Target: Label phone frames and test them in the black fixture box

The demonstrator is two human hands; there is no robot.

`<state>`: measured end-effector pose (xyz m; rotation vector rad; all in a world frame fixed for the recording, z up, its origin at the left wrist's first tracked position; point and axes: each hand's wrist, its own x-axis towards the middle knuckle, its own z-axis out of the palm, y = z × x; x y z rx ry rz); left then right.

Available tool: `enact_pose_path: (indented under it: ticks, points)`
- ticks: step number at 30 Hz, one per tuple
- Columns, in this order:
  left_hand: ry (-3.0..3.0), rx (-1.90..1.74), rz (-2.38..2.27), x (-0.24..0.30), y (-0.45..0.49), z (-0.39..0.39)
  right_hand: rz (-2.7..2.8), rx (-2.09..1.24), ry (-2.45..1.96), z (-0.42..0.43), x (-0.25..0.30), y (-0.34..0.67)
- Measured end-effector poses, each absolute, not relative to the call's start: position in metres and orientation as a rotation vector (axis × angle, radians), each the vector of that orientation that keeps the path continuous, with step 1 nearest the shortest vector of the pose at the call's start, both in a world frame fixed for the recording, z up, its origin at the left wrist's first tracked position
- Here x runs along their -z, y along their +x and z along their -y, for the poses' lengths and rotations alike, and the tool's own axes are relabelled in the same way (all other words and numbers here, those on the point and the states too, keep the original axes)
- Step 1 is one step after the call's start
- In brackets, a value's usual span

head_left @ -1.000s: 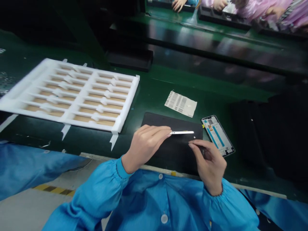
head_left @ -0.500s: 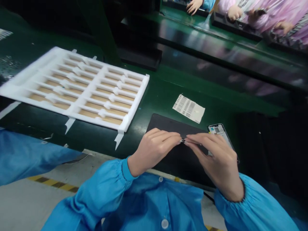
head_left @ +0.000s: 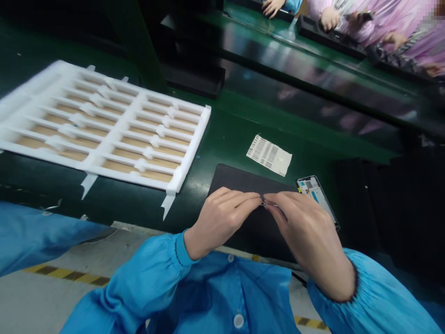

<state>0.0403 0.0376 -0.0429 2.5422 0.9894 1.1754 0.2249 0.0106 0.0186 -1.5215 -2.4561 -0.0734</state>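
My left hand (head_left: 222, 215) and my right hand (head_left: 306, 234) meet fingertip to fingertip over a black mat (head_left: 236, 178) on the green bench. Both pinch a thin white strip (head_left: 267, 204), of which only a sliver shows between the fingers. A phone frame (head_left: 314, 190) with blue parts lies just right of the mat, partly hidden behind my right hand. A white label sheet (head_left: 269, 155) printed with barcodes lies beyond the mat. Blue sleeves cover both my arms.
A white foam tray (head_left: 100, 130) with several slots holding tan strips sits at the left on the bench. A black block (head_left: 194, 81) stands behind it. Across a dark conveyor, other people's hands (head_left: 325, 16) in pink sleeves work at black trays. A dark mass fills the right.
My right hand came up from the mat to meet my left hand at the white strip, covering most of it. The view shifted slightly; since half a second ago little has moved.
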Motion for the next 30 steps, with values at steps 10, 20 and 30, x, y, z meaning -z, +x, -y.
enact_pose_path:
  ticks: [10, 20, 30]
  points:
    - [2.538, -1.212, -0.983, 0.046, 0.041, -0.034, 2.280, -0.051, -1.494, -0.008, -0.013, 0.228]
    - [2.525, -1.224, -0.965, 0.047, 0.040, -0.034, 2.352, 0.066, -1.528, 0.006, -0.004, 0.217]
    - [2.530, -1.211, -0.966, 0.044, 0.040, -0.036, 2.197, 0.143, -1.416, 0.021, 0.014, 0.228]
